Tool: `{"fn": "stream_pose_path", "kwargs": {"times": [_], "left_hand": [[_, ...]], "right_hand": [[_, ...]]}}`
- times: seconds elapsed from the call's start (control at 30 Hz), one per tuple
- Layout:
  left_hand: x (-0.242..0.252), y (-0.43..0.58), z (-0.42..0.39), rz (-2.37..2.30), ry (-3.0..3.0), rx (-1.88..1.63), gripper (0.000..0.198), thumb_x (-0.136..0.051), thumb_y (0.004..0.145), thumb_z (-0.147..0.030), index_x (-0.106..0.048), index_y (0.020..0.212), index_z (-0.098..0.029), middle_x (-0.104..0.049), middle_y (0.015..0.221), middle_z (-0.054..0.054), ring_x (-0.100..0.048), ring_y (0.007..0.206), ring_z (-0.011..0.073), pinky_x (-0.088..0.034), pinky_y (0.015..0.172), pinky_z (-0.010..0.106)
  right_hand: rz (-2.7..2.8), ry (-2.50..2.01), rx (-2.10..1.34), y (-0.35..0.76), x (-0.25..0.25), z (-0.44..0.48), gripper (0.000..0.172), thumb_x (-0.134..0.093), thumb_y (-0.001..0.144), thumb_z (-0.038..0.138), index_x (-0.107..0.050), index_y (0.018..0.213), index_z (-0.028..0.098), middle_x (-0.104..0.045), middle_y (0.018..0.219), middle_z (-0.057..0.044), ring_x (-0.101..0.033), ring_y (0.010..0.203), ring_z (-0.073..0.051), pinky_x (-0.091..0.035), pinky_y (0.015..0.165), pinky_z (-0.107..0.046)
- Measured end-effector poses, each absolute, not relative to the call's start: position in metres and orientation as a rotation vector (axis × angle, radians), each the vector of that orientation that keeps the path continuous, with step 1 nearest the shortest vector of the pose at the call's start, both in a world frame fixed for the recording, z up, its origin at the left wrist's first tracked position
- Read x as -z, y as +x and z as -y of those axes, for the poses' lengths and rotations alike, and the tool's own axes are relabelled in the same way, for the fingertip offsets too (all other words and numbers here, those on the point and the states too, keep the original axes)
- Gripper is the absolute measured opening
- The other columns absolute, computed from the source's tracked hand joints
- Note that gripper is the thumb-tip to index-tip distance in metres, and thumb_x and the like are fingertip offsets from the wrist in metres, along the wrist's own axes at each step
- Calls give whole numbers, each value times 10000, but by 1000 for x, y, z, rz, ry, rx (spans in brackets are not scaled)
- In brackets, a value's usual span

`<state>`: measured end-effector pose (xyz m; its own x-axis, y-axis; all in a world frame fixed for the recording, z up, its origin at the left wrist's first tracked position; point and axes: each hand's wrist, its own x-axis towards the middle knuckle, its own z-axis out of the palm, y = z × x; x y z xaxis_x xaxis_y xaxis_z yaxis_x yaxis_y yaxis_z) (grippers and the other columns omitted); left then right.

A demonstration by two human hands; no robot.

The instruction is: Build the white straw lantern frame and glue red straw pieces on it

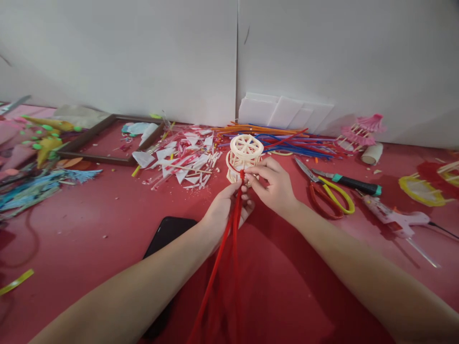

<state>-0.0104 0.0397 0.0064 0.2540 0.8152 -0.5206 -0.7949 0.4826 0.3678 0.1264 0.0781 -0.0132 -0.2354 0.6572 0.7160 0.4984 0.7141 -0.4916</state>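
The red strands [235, 229] are in my 2 hands, out in front of me above the table [118, 224], bunched at a small red knot [242, 175] and trailing down toward me between my forearms. My right hand [274, 184] has thumb and forefinger brought together in a pinch on that knot, with hardly any gap; my left hand [223, 206] is curled around the strands just below it, thumb on the near side, its fingers partly hidden. I judge the step in hand to be gathering and securing the bunch at its top, and the next move calls for a steady left grip and a fine right pinch to snug the knot without letting a strand slip. Right behind my fingertips stands a cream lattice drum [246, 147] with a spoked top; I cannot tell whether my fingers touch it. Past it lies a heap of coloured sticks [276, 136], with paper scraps [186, 157] to the left. Out to my right are scissors [315, 178] with 1 red and 1 yellow handle, a craft knife [356, 184] and a glue gun [398, 219]; a black phone [170, 232] lies partly under my left forearm.
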Motion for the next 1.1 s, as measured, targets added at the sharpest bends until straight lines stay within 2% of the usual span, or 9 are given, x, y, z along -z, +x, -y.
{"fn": "stream_pose_path", "kwargs": {"times": [0.17,0.33,0.67,0.87,1.0,1.1], "left_hand": [[-7,-11,-41,-733,36,-1086,175,-508,947,-142,-612,808,-118,-535,602,-33,-495,447,54,-472,475,188],[-9,-11,-44,-738,23,-1081,198,-492,950,-154,-601,787,-123,-516,586,-36,-482,441,53,-450,460,181],[-12,-13,-46,-723,4,-1019,219,-483,979,-203,-588,801,-131,-533,606,-28,-476,424,46,-434,439,168],[-12,-17,-48,-700,14,-957,198,-509,951,-201,-582,781,-129,-549,631,-20,-493,437,56,-417,410,174],[-12,-18,-49,-726,34,-953,180,-526,928,-183,-576,764,-132,-543,619,-28,-489,429,62,-379,378,173],[-13,-18,-50,-748,48,-971,168,-510,934,-177,-587,792,-131,-541,613,-37,-480,417,57,-366,368,167]], "right_hand": [[1979,-832,-190,130,13,-80,207,-540,930,185,-720,1007,252,-642,880,-41,-624,835,-174,-529,753,-334],[2061,-822,-178,135,13,-85,286,-494,962,193,-755,975,308,-634,887,-44,-571,835,-186,-492,737,-336],[2029,-825,-196,134,17,-87,325,-487,939,130,-749,1018,306,-599,899,-34,-593,844,-165,-510,756,-318],[2010,-815,-225,133,18,-86,350,-488,907,98,-746,1032,299,-613,901,-37,-608,855,-173,-524,759,-329],[2003,-801,-246,132,16,-83,316,-491,920,125,-738,1027,290,-633,899,-43,-627,862,-182,-540,745,-332],[1963,-820,-240,134,14,-81,278,-505,940,175,-694,1122,267,-662,917,-52,-638,852,-189,-551,754,-345]]}}
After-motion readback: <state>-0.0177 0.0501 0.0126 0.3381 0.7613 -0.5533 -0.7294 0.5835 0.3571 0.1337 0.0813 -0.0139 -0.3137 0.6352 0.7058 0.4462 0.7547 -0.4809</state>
